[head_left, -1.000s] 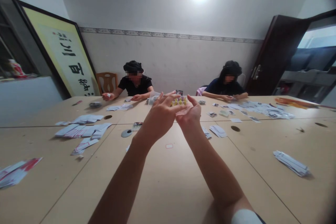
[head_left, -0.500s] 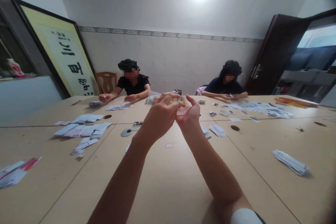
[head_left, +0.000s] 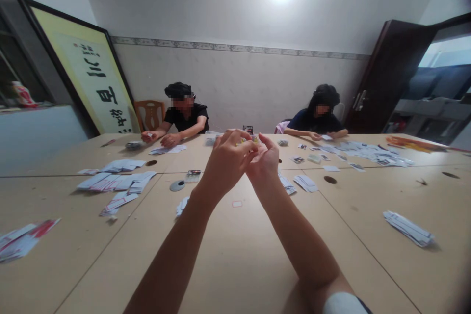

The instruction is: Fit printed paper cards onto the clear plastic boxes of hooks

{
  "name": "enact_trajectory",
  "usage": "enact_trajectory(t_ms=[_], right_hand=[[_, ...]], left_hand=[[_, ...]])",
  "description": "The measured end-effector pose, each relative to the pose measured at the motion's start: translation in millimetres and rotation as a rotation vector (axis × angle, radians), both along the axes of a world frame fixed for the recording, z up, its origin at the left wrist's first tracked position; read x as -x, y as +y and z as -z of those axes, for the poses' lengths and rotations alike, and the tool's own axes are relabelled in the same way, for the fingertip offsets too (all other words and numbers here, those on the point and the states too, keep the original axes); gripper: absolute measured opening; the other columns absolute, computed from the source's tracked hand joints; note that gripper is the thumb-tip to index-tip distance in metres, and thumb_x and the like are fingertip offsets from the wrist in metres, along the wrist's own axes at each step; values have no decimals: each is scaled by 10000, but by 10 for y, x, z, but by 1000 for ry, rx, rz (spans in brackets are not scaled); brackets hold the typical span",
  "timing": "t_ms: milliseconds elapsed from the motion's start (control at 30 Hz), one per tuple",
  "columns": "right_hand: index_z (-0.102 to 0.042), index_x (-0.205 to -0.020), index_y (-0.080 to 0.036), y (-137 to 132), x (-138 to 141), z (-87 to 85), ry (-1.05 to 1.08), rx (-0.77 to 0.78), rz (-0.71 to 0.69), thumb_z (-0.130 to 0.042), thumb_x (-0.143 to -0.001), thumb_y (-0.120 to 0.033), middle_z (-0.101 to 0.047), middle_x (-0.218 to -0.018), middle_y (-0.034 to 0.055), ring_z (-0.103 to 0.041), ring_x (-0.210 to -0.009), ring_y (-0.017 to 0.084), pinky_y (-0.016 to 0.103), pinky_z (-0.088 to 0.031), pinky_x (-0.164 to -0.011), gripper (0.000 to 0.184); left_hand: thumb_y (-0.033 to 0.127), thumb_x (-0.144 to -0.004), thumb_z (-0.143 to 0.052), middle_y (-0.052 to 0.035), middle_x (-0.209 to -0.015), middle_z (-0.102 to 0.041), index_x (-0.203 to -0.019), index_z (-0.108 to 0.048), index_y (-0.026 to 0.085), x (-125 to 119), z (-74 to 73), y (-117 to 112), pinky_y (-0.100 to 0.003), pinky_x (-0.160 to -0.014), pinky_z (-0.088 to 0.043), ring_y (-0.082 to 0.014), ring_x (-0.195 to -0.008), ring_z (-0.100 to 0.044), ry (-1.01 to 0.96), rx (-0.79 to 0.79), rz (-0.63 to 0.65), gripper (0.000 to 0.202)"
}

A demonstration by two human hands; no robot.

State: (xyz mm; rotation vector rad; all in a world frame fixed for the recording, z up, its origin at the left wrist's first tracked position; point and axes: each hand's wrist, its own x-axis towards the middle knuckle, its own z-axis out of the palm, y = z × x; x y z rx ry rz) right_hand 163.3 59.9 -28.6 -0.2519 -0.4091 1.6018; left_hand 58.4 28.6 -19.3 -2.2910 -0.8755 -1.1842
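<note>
Both my arms reach out over the middle of the beige table [head_left: 235, 255]. My right hand [head_left: 265, 161] is held palm up and cupped, and a few small yellow pieces [head_left: 253, 140] just show above its fingers. My left hand [head_left: 227, 159] is right beside it and touching it. Its fingers curl in a pinch over the right palm, and what they hold, if anything, is hidden. Small stacks of white cards [head_left: 305, 183] lie on the table just beyond my right hand.
Two people sit across the table, each handling cards. Card piles lie at the left [head_left: 117, 182], the near left edge [head_left: 22, 240], the far right [head_left: 360, 153] and the near right [head_left: 408, 228]. A grey disc [head_left: 177, 186] lies left of my hands. A dark door [head_left: 386, 73] stands open.
My left fingers, spread a second ago, have curled down into a pinch over the right palm. The yellow pieces are now mostly hidden. The person at the left has shifted a little.
</note>
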Motion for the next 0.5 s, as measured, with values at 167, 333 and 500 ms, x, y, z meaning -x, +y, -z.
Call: enact_trajectory(t_ms=[167,333,500], right_hand=[[-525,-1011,-198,3,22,9,29,17,-5,-494,-848,-291,-597,-771,11,-673,-726,166,305,-558,-755,190],[-521,-1014,-205,-23,27,-2,11,22,-11,-498,-842,-297,-591,-757,2,-674,-712,174,331,-562,-759,197],[-508,-980,-213,-45,43,-17,18,35,15,-488,-849,-297,-599,-760,2,-680,-738,172,330,-554,-767,157]], left_hand=[[92,-905,-642,-88,-1082,-683,-898,-708,182,-6,2,-5,-457,-954,-506,-245,-1062,-631,36,-52,3,112],[120,-923,-635,-75,-1044,-703,-899,-714,192,-8,12,-10,-439,-924,-507,-242,-1052,-637,54,-97,-12,109],[153,-921,-649,-76,-1034,-721,-909,-724,185,-10,3,-20,-437,-891,-505,-255,-1041,-644,58,-115,-34,82]])
